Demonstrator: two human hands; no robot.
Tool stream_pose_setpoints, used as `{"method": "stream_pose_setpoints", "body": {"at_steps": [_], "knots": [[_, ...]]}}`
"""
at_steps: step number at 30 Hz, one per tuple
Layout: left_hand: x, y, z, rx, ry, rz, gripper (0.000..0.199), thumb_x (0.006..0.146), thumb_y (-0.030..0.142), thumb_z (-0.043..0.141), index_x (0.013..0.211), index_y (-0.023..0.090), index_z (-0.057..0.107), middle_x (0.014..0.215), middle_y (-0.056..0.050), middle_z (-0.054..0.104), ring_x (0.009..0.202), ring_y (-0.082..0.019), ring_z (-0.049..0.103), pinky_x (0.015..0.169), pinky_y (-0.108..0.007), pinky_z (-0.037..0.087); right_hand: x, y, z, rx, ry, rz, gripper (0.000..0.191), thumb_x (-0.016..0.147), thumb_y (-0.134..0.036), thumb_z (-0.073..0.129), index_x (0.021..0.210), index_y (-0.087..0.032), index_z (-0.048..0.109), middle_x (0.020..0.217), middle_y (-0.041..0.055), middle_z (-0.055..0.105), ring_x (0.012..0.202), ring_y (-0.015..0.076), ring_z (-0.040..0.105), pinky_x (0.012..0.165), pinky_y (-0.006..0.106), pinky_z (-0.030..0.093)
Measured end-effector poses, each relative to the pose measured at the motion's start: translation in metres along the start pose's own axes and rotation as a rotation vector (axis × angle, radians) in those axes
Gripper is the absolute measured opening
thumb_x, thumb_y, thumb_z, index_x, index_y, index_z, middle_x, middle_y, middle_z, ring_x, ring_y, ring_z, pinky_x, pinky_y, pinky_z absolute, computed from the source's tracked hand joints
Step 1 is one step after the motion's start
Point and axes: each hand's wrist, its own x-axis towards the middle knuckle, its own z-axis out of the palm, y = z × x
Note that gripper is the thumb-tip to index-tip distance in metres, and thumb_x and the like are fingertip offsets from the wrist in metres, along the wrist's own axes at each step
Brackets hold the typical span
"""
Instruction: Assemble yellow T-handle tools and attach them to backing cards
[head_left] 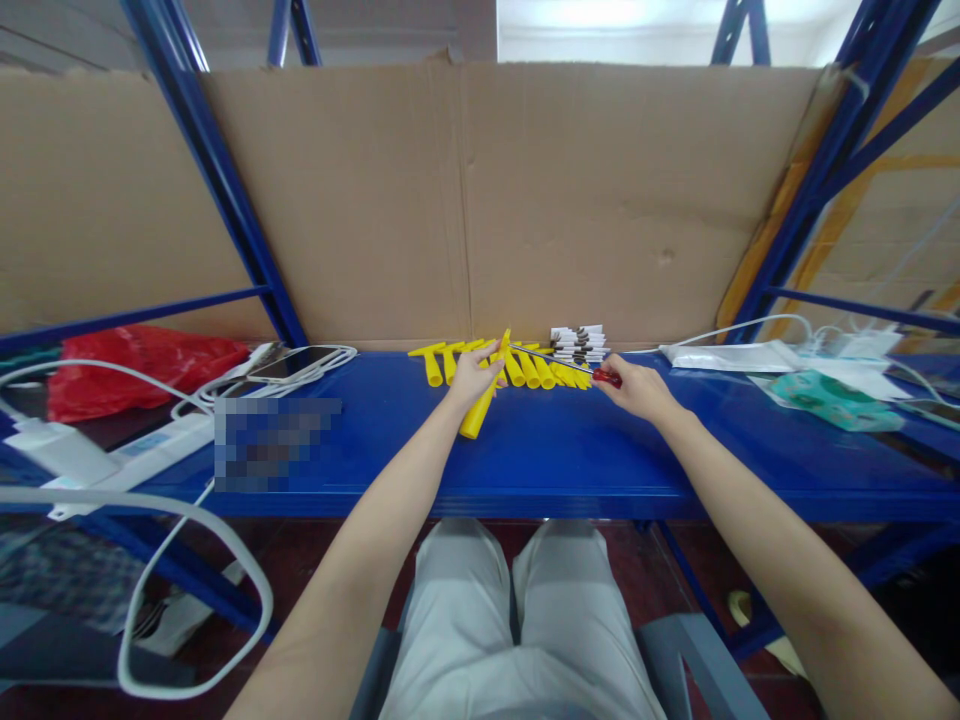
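Observation:
My left hand [475, 375] is closed around a yellow T-shaped plastic piece [478, 412], its tube end tilted down towards me. In my right hand [639, 388] is a screwdriver [606, 377] with a red handle, and its long metal shaft points left. The shaft's tip reaches the upper part of the yellow piece; whether it touches a screw there is too small to tell. Behind my hands several more yellow T-shaped pieces [433, 368] lie in a row. Small flat yellow parts [571, 376] lie near the screwdriver, in front of a stack of white pieces with dark marks [577, 343].
A tall cardboard sheet [570, 200] backs the blue table [555, 450]. On the left are a red plastic bag [142, 368], white cables and a power strip [165, 448]. At right lie a white packet [731, 357] and a green packet [832, 400]. Blue posts frame both sides.

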Motion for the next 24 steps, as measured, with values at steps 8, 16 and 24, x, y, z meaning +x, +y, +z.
{"method": "stream_pose_setpoints", "body": {"at_steps": [8, 16, 24], "knots": [[0.0013, -0.0023, -0.0006, -0.002, 0.011, 0.015, 0.054, 0.08, 0.015, 0.066, 0.132, 0.01, 0.056, 0.128, -0.017, 0.061, 0.048, -0.009, 0.062, 0.036, -0.018, 0.045, -0.0008, -0.0011, 0.0011, 0.005, 0.016, -0.083, 0.021, 0.09, -0.034, 0.046, 0.093, -0.02, 0.061, 0.089, 0.0092, 0.072, 0.079, 0.0222, 0.065, 0.059, 0.027, 0.037], [0.0016, -0.0028, -0.0005, 0.04, 0.031, 0.018, 0.054, 0.08, 0.017, 0.066, 0.132, 0.01, 0.057, 0.12, -0.017, 0.066, 0.053, -0.012, 0.065, 0.04, -0.019, 0.048, 0.0006, -0.0024, 0.0012, 0.096, 0.004, -0.021, 0.018, 0.084, -0.033, 0.054, 0.097, -0.021, 0.058, 0.085, 0.007, 0.072, 0.074, 0.0221, 0.066, 0.059, 0.027, 0.04], [0.0012, -0.0024, 0.0002, 0.073, 0.039, 0.026, 0.05, 0.082, 0.011, 0.06, 0.132, 0.013, 0.057, 0.117, -0.015, 0.068, 0.052, -0.011, 0.065, 0.047, -0.023, 0.053, 0.0016, 0.0023, 0.0043, 0.074, 0.03, -0.028, 0.012, 0.081, -0.032, 0.052, 0.088, -0.023, 0.055, 0.075, 0.0054, 0.069, 0.065, 0.0214, 0.062, 0.053, 0.026, 0.033]]}}
